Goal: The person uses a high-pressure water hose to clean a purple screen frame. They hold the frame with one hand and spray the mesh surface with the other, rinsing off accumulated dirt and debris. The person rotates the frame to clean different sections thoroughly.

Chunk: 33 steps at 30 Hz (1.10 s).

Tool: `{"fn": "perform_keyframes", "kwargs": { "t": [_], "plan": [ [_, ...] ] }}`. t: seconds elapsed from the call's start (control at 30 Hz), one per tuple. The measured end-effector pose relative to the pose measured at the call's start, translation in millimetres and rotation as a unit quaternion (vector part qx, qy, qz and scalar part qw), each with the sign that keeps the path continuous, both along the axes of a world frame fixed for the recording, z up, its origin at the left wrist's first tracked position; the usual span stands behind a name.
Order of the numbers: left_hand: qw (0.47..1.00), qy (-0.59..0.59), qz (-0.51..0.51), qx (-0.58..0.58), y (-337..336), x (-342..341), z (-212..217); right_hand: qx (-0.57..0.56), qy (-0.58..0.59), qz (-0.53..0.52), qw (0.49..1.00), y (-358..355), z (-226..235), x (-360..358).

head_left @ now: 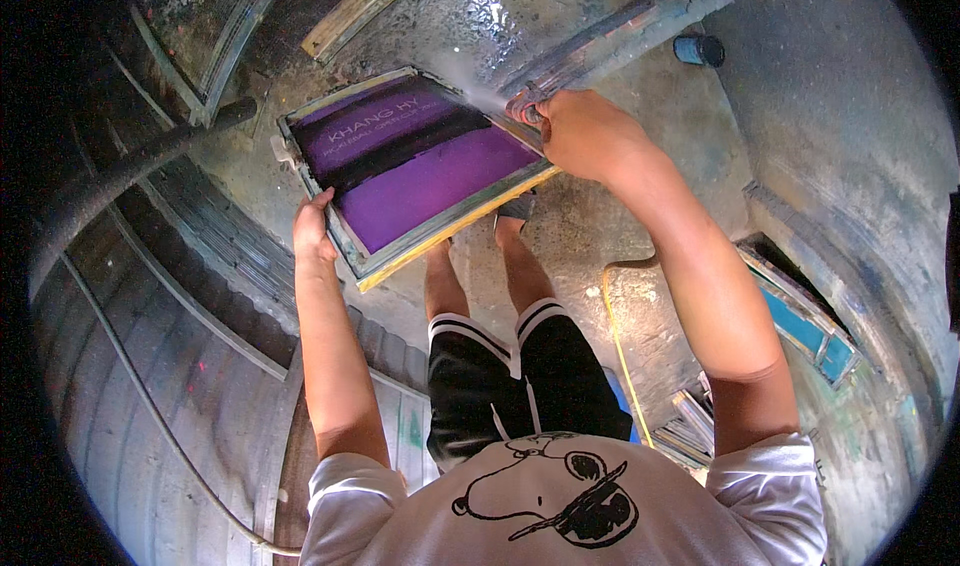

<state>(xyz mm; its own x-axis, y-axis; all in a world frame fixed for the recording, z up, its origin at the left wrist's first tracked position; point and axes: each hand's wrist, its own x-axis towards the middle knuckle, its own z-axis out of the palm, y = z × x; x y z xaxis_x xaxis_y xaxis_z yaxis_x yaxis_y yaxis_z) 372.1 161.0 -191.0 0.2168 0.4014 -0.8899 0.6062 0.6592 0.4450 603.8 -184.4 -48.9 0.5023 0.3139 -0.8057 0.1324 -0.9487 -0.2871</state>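
Observation:
A screen-printing frame (425,191) with purple mesh, a dark band across it and pale lettering is held tilted in front of my legs. My left hand (314,228) is closed on its left edge, the thumb over the rim. My right hand (590,138), above the frame's right corner, is closed around a spray nozzle (526,104). A white mist of spray leaves the nozzle toward the frame's far right edge. My fist hides most of the nozzle's body.
A long grey beam (630,36) and a dark blue can (698,50) are at the far right. Wet floor shows beyond the frame, beside a wooden bar (350,16). A yellow hose (614,336) runs by my legs. A blue screen frame (810,328) leans at right; corrugated metal (150,386) lines the left.

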Motion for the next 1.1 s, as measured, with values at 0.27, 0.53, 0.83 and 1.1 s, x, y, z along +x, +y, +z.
{"fn": "perform_keyframes", "kwargs": {
  "t": [0.27,0.53,0.83,1.1],
  "plan": [
    [0.999,-0.041,-0.013,-0.027,-0.2,-1.8,-1.1,-0.011,-0.007,-0.006,1.000,10.5,4.2,-3.8],
    [1.000,-0.015,-0.012,-0.010,-1.5,-6.0,-5.5,-0.002,-0.029,-0.008,1.000,6.0,-7.2,-2.4],
    [0.999,-0.036,-0.009,-0.036,4.8,-9.3,-17.6,-0.016,0.001,-0.009,1.000,8.4,-7.2,2.9],
    [0.999,-0.029,-0.007,-0.016,-5.6,2.5,1.0,-0.013,-0.001,-0.006,1.000,9.1,-11.2,2.7]
  ]
}}
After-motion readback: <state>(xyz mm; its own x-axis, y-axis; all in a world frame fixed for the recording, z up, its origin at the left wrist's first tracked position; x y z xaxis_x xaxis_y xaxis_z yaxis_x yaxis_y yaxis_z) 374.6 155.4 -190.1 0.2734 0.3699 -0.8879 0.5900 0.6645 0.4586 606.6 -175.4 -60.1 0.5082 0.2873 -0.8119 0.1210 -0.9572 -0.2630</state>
